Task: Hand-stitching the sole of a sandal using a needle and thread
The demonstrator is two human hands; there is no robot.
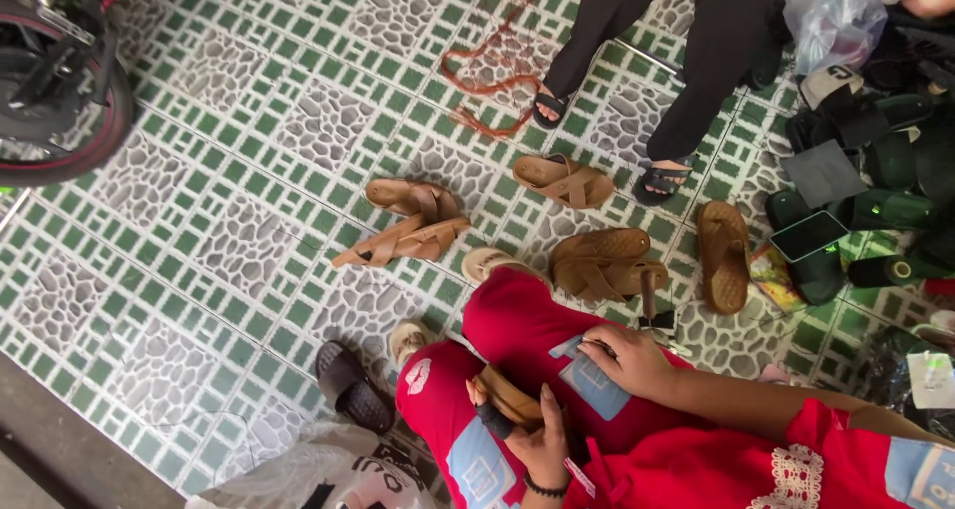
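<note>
Sandal (505,395), tan, lay in the lap; left hand (538,437) fingers curled around it; right hand (629,358) fingers pinched a small tool.

Tan strapped leather sandals (416,228) lay scattered on the green-and-grey patterned tile floor (229,220), one more (564,180) apart near another person's black-trousered legs (696,61). A tangle of reddish-brown cord (492,66) lay just beside that person's foot. A dark slip-on sandal (349,385) sat near a white plastic bag (298,474). A black motorbike wheel (60,91) stood at the upper left, and dark green sandals (856,210) were heaped at right.
</note>
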